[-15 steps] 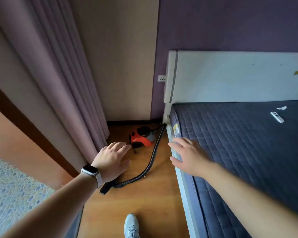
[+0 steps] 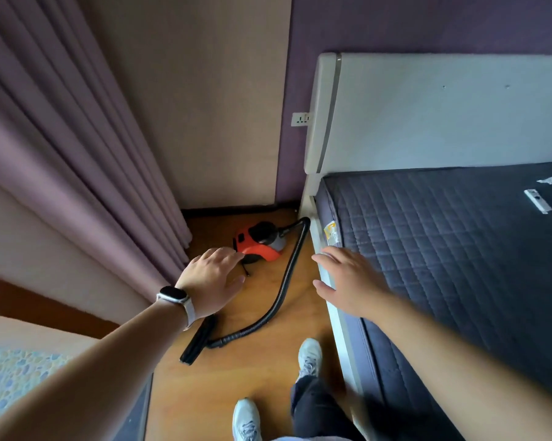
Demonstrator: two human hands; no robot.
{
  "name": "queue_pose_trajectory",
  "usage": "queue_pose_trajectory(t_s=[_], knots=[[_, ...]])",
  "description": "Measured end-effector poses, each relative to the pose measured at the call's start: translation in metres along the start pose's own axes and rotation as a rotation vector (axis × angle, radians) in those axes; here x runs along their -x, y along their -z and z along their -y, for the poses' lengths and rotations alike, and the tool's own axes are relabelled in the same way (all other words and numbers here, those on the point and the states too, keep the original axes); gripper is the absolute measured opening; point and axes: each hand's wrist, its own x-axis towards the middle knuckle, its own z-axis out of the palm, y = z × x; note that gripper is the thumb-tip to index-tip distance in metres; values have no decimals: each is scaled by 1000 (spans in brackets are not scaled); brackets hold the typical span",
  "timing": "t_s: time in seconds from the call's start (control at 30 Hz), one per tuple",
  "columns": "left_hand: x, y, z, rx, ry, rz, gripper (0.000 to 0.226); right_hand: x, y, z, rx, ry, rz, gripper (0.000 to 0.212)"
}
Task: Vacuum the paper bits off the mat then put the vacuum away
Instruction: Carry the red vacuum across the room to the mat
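1. Dark mat (image 2: 443, 249) on the bed, not yet vacuumed.
2. Orange vacuum (image 2: 257, 245) on the floor beside the bed; fetching step, likely.
3. Left hand (image 2: 211, 281) and right hand (image 2: 344, 281) both open, empty; next, a grip on the vacuum.
4. Paper bits (image 2: 547, 180) far right on the mat.

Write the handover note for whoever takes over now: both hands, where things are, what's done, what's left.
Left hand: open, empty, reaching toward the orange vacuum on the floor.
Right hand: open, empty, over the bed frame.
Hose runs from the vacuum to the black nozzle lying on the floor.
Paper bits lie on the dark quilted mat, far right.
Done: nothing yet. Left: pick up the vacuum, clean the mat, put it away.
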Motion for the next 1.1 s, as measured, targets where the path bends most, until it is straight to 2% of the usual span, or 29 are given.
queue_pose_trajectory(t_s=[0.3,0.43,0.5,0.57,0.73,0.87,1.1], knots=[[-130,-33,-15,41,98,172,54,-101,-48,-111,-87,-25,182,55],[-201,-64,-23,79,88,197,51,-157,-78,-165,-137,-38,215,64],[-232,-88,-25,104,92,208,50,-180,-98,-184,-157,-45,215,61],[-258,-117,-25,143,96,221,48,-200,-122,-195,-185,-54,195,53],[-303,-217,-14,319,185,288,48,-237,-205,-204,-330,-153,207,52],[-326,-309,4,497,329,322,47,-262,-287,-202,-437,-320,224,57],[-366,-444,26,657,393,341,41,-287,-420,-205,-552,-441,270,62]])
